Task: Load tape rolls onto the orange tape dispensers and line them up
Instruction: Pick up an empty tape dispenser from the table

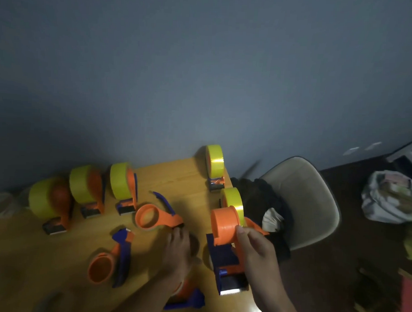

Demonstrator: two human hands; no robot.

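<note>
Three orange dispensers loaded with yellow tape [51, 201] [88, 189] [124, 188] stand in a row at the table's back left. A fourth loaded dispenser [215, 165] stands at the back right. My right hand [255, 248] grips an orange and blue dispenser [225, 229] by its hub, blade end toward me. A yellow tape roll [233, 200] sits at the far end of that hub. My left hand [178, 243] reaches forward, its fingertips touching the handle end of an empty dispenser [151, 215] lying flat. Two more empty dispensers [112, 257] [188, 298] lie nearer me, the second partly under my left forearm.
The wooden table [183, 178] ends against a grey wall at the back. Its right edge runs just past the held dispenser. A pale chair [304, 201] with dark cloth [262, 195] on it stands to the right. A white bag [390, 197] lies on the dark floor.
</note>
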